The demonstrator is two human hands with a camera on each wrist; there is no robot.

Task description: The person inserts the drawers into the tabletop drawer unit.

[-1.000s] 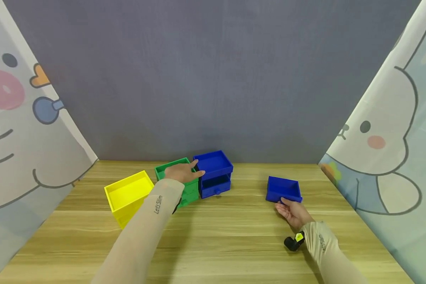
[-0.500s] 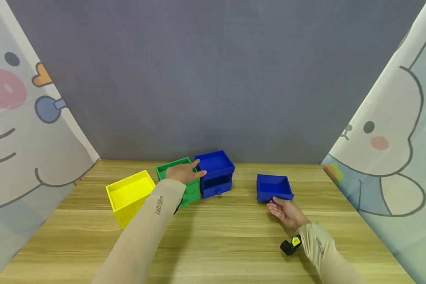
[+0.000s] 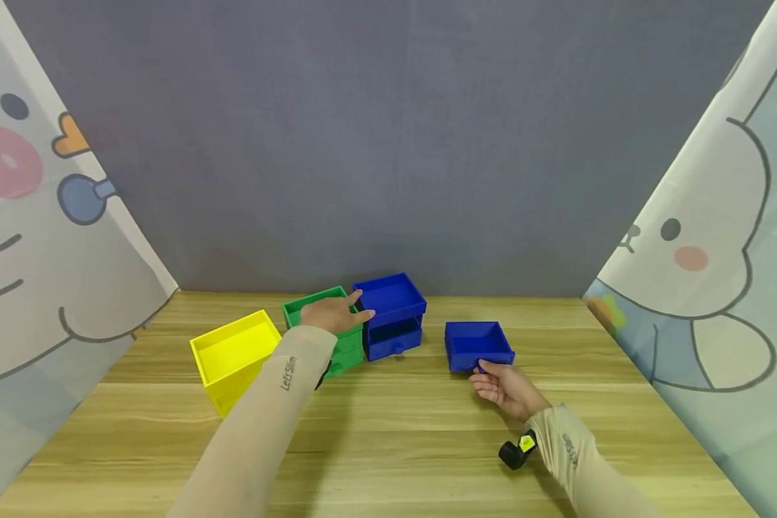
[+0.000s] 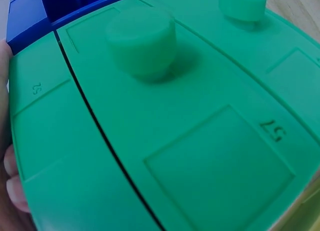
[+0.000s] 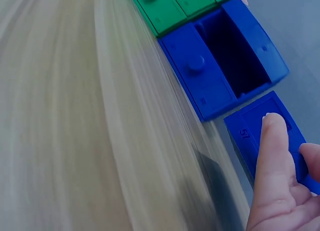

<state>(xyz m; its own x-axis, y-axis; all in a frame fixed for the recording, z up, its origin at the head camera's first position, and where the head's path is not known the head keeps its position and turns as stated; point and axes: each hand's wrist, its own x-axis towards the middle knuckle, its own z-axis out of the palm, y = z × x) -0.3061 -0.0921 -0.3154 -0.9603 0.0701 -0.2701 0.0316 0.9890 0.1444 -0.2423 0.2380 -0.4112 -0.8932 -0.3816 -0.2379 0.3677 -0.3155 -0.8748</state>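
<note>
My right hand [image 3: 506,391] pinches a small blue drawer [image 3: 475,339] at its front, where the knob is hidden. In the right wrist view, that drawer [image 5: 245,126] is close beside the blue cabinet [image 5: 250,56], apart from it. The blue cabinet stands with an empty slot above its lower drawer [image 3: 395,347]. My left hand [image 3: 326,315] rests over the top of the green cabinet [image 3: 346,352], thumb and index finger stretched to the blue cabinet's left rim. The left wrist view shows the green drawer fronts [image 4: 225,156] with round knobs and some of my fingertips at the left edge.
A yellow cabinet [image 3: 236,349] stands left of the green one, partly behind my left sleeve. The wooden table [image 3: 414,432] ends at a grey back wall [image 3: 395,144]. Cartoon-printed cloths [image 3: 706,259] flank both sides.
My right hand has moved left with the blue drawer, closer to the blue cabinet. The left hand and the cabinets have stayed in place.
</note>
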